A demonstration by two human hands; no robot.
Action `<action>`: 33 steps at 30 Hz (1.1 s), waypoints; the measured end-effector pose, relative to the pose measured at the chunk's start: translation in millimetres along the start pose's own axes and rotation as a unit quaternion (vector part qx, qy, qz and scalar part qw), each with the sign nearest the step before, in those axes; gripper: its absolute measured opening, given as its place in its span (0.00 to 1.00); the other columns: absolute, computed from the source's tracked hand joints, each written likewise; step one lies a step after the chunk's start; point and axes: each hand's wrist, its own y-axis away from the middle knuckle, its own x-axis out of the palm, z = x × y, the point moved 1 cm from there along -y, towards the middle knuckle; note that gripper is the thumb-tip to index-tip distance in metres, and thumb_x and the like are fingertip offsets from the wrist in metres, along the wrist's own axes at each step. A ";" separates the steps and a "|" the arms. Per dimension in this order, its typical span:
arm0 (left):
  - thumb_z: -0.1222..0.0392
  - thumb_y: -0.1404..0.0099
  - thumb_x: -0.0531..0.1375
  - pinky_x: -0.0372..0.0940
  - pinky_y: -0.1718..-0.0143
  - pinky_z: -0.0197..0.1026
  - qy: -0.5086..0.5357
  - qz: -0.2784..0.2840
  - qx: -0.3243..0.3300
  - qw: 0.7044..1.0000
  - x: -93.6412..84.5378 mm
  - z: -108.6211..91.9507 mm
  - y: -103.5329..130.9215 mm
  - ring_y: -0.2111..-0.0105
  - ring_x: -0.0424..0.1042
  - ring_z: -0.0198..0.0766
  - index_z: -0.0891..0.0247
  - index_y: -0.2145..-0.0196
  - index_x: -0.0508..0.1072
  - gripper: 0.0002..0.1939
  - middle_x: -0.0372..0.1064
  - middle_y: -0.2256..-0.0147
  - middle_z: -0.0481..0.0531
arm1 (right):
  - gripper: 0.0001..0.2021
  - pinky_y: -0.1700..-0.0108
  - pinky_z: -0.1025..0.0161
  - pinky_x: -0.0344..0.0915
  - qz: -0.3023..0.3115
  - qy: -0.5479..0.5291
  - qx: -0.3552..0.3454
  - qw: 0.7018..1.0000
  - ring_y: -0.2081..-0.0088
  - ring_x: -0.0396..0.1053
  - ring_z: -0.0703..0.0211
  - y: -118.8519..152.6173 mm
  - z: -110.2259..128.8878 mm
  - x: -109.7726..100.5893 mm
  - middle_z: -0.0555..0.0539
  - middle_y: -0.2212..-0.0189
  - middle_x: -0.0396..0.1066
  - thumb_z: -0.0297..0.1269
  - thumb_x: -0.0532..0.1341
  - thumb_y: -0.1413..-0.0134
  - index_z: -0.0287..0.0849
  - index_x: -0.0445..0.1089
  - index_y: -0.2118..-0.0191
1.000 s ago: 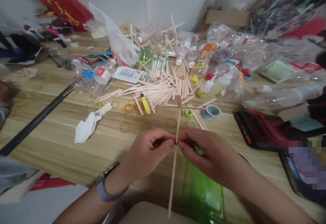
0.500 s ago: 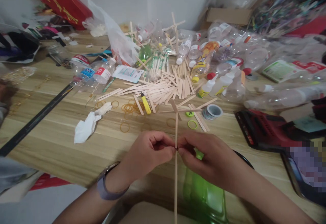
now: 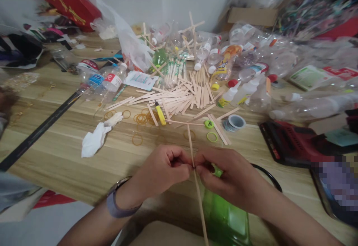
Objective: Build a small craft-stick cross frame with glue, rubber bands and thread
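Observation:
My left hand (image 3: pixel 165 167) and my right hand (image 3: pixel 228 175) meet at the lower centre, fingertips pinched on either side of a thin wooden stick (image 3: pixel 200 201). The stick runs from beyond my fingers down toward the bottom edge, slightly tilted. What sits between the fingertips is too small to make out. Under my right hand lies a green transparent plastic container (image 3: pixel 229 220). Past the hands are a pile of flat wooden sticks (image 3: pixel 179 98), a yellow-handled tool (image 3: pixel 160 114), rubber bands (image 3: pixel 143 117) and a green round piece (image 3: pixel 208 123).
Clear plastic bottles (image 3: pixel 248 71) crowd the back right. A grey spool (image 3: pixel 235 122) and a red and black case (image 3: pixel 291 145) lie at right. White tissue (image 3: pixel 96 138) and a long black strip (image 3: pixel 41 130) are at left. Part of a person shows at the left edge.
The stick's far end has swung left and its near end right. The crosspiece seen at its far end is no longer seen upright. Both hands stay pinched in nearly the same place.

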 end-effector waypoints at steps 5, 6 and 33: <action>0.65 0.51 0.56 0.48 0.78 0.34 -0.007 -0.002 0.000 1.000 -2.2 -2.3 0.8 0.79 0.54 0.30 0.63 0.77 0.72 0.05 0.60 0.81 0.42 | 0.08 0.76 0.66 0.50 0.001 -0.047 0.019 0.999 0.77 0.55 0.66 -1.3 0.2 -1.8 0.54 0.80 0.59 0.25 0.54 0.51 0.44 0.60 0.76; 0.65 0.51 0.56 0.48 0.78 0.34 -0.007 -0.002 -0.001 1.000 -2.4 -2.3 0.9 0.80 0.54 0.30 0.63 0.77 0.72 0.05 0.60 0.82 0.42 | 0.08 0.76 0.66 0.50 0.001 -0.058 0.023 0.998 0.77 0.55 0.65 -2.0 0.0 -2.2 0.54 0.80 0.59 0.26 0.54 0.51 0.44 0.60 0.76; 0.61 0.42 0.64 0.55 0.78 0.29 0.088 -0.084 0.086 0.989 -0.2 -1.3 1.1 0.80 0.58 0.27 0.63 0.73 0.75 0.04 0.65 0.80 0.41 | 0.12 0.77 0.67 0.51 -0.067 -0.089 0.060 0.992 0.78 0.55 0.66 -5.2 -5.4 5.9 0.55 0.81 0.59 0.39 0.53 0.39 0.43 0.64 0.73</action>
